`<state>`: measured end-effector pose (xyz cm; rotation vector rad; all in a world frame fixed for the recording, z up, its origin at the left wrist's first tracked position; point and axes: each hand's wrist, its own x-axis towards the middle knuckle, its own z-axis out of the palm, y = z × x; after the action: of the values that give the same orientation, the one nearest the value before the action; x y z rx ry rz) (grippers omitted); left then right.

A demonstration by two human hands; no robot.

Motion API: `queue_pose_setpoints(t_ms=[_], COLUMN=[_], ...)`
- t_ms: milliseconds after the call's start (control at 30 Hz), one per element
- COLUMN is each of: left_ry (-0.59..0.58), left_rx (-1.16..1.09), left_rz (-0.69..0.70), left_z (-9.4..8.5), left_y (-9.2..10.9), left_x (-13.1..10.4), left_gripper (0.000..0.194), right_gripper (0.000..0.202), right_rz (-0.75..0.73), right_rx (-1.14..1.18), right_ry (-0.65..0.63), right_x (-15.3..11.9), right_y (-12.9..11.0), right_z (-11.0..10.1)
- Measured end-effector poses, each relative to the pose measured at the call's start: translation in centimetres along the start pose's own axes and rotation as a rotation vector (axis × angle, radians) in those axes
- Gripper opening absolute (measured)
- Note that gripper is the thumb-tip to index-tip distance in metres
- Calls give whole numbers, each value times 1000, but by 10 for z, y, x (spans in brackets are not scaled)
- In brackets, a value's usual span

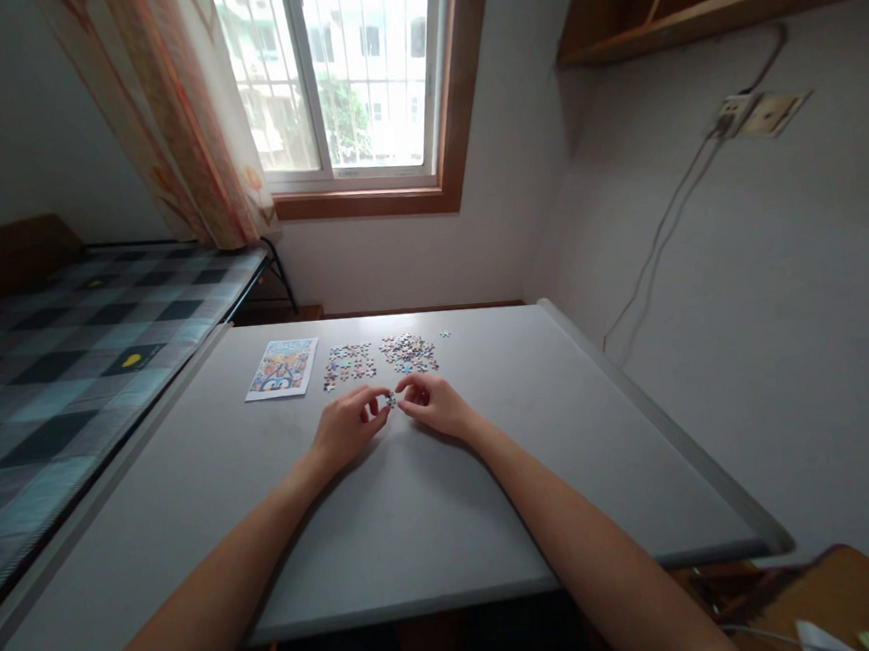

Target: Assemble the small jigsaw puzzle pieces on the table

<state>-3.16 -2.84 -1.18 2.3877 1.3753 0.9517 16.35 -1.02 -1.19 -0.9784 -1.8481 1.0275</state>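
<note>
Between my two hands, a small puzzle piece [390, 399] is held just above the table, in the thumb and fingertips of my left hand [350, 424]. Close by on its right, my right hand [433, 404] has its thumb and forefinger apart, with nothing visible between them. A heap of loose puzzle pieces [409, 352] lies behind my right hand. Beyond my left hand, more pieces [350, 362] are spread out in rough rows. One lone piece [445, 334] rests right of the heap.
A colourful picture sheet [282, 369] lies at the left back of the grey table [390, 530]. Left of the table is a bed with a checked cover [125, 320]. A cable [657, 238] hangs along the right wall. A wooden stool [839, 595] stands at the lower right.
</note>
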Motion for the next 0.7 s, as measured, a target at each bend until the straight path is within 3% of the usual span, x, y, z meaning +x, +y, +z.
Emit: queue_pose_setpoints(t_ms=[700], left_ry=[-59], left_rx=[69], left_rz=[-14], left_z=[3], left_y=[-2], left_x=[0], left_gripper=[27], right_gripper=[19], right_rz=[-43], right_rx=[-131], right_ry=[-8], right_x=[-2], right_y=[4], right_z=[4])
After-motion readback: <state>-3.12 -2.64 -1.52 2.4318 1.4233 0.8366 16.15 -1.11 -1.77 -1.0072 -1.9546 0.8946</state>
